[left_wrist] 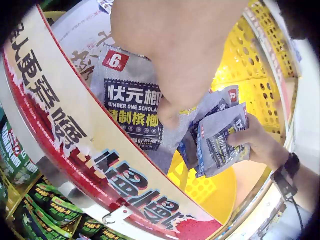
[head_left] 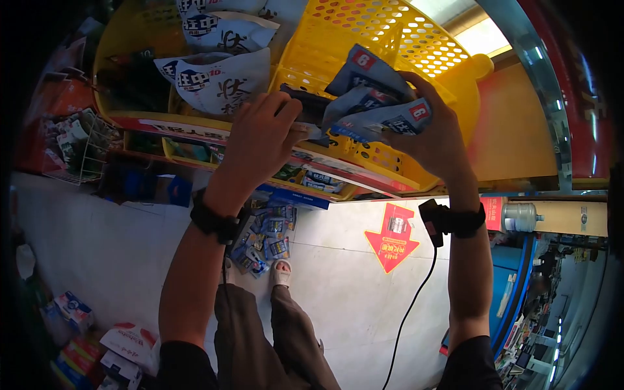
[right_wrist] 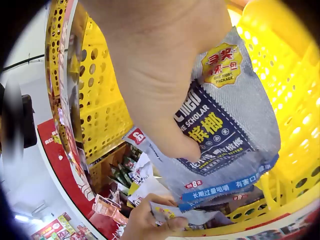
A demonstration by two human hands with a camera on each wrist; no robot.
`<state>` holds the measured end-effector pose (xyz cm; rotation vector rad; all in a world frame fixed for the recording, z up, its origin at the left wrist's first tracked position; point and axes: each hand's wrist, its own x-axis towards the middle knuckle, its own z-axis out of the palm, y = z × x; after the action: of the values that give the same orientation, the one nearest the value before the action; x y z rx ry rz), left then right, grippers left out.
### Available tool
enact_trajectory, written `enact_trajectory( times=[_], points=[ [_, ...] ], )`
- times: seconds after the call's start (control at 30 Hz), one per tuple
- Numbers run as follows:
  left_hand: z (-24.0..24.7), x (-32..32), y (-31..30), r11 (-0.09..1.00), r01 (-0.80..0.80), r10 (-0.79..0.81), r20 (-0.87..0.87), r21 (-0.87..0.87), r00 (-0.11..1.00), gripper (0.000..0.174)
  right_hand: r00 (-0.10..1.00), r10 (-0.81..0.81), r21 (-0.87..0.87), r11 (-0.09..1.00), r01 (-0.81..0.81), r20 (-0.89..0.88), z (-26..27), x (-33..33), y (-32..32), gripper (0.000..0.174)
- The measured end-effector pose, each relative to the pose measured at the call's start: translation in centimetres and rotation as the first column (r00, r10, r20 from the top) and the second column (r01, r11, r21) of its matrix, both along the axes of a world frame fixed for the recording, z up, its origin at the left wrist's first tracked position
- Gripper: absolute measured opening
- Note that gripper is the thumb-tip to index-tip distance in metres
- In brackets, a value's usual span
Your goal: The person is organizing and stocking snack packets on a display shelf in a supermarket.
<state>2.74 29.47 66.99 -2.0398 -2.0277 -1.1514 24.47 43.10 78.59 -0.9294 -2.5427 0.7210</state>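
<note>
My left hand is at the front rim of the yellow perforated basket. Between its thumb and fingers it pinches a grey snack packet with a red "6" corner, seen face-on in the left wrist view. Over the basket, to the right, my right hand grips several similar grey-blue packets fanned out together. Its thumb lies flat across the front grey packet, whose lower edge has a blue strip. Larger white packets stand upright just left of my left hand.
A printed shelf strip runs along the basket's front. Green packets sit on a lower tier. On the floor, several blue packets lie by the person's feet, with a red arrow sticker to the right. A wire rack stands left.
</note>
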Motion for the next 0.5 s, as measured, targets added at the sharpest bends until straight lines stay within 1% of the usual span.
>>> enact_trajectory(
  times=[0.03,0.07,0.13,0.2,0.23,0.27,0.3,0.33,0.4,0.47,0.5],
  points=[
    [0.0,-0.1,0.1,1.0,-0.001,0.001,0.0,0.001,1.0,0.036,0.999,0.029,-0.053,0.998,-0.03,-0.031,0.1,-0.2,0.1,0.085],
    [0.1,-0.1,0.2,1.0,0.011,-0.011,-0.017,0.024,1.0,0.036,0.999,0.028,-0.051,0.998,-0.029,-0.031,0.2,-0.5,0.2,0.085],
    [0.5,-0.1,0.2,0.998,0.029,-0.028,-0.039,0.048,0.999,0.036,0.997,0.081,0.012,0.997,-0.081,0.011,0.6,-1.7,-0.2,0.085],
    [1.0,-0.2,-0.2,0.998,0.026,-0.028,-0.032,-0.063,0.999,0.035,0.996,0.079,0.034,0.996,-0.078,-0.03,0.0,-2.2,0.3,0.084],
    [1.0,-0.4,-0.2,0.998,0.025,-0.027,-0.033,-0.066,0.999,0.035,0.994,0.086,0.054,0.995,-0.083,-0.063,-0.6,-2.5,0.7,0.084],
    [1.0,-0.6,-0.3,0.996,0.039,-0.038,0.016,-0.074,0.999,0.034,0.994,0.085,0.05,0.995,-0.082,-0.063,-1.4,-2.8,0.9,0.084],
    [0.9,-0.7,-0.3,0.995,0.053,-0.048,0.068,-0.081,0.997,0.033,0.992,0.114,0.121,0.987,-0.107,-0.055,-2.3,-3.2,1.0,0.082],
    [0.9,-0.8,-0.3,0.995,0.051,-0.046,0.071,-0.082,0.996,0.033,0.988,0.145,0.192,0.972,-0.134,-0.044,-2.7,-3.4,1.1,0.081],
    [0.9,-1.1,-0.2,0.994,0.089,-0.085,0.066,-0.069,0.994,0.032,0.989,0.147,0.173,0.974,-0.143,-0.01,-2.5,-3.3,1.3,0.081],
    [0.7,-1.1,-0.2,0.995,0.093,-0.089,0.076,-0.046,0.993,0.031,0.988,0.152,0.151,0.977,-0.153,0.019,-2.1,-3.3,1.3,0.08],
    [0.7,-1.1,-0.2,0.994,0.104,-0.102,0.085,-0.024,0.991,0.029,0.986,0.146,0.081,0.985,-0.153,0.079,-1.5,-3.2,1.3,0.08]
  ],
)
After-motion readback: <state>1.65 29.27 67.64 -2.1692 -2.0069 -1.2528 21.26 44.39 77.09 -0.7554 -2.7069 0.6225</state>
